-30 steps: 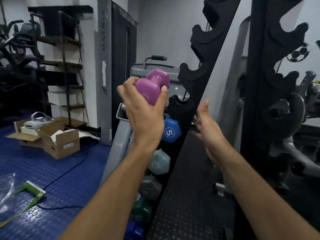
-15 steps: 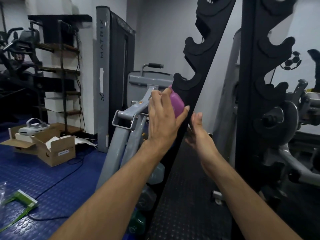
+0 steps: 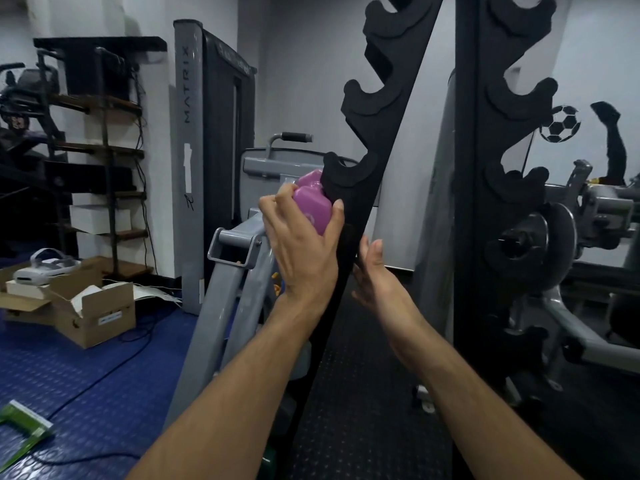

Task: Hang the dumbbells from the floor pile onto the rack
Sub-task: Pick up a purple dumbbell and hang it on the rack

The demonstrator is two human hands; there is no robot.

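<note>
1. My left hand holds the purple dumbbell, fingers curled round its near head, thumb on the right side. It sits just below the empty cradle of the black rack, touching its edge.
2. I judge it light: one hand carries it. The coating looks smooth and stiff, perhaps a little slick, so gripping the head lets the handle drop into the notch.
3. My right hand is empty, fingers spread loosely beside the rack's upright, near the dumbbell, ready to steady it.
</note>
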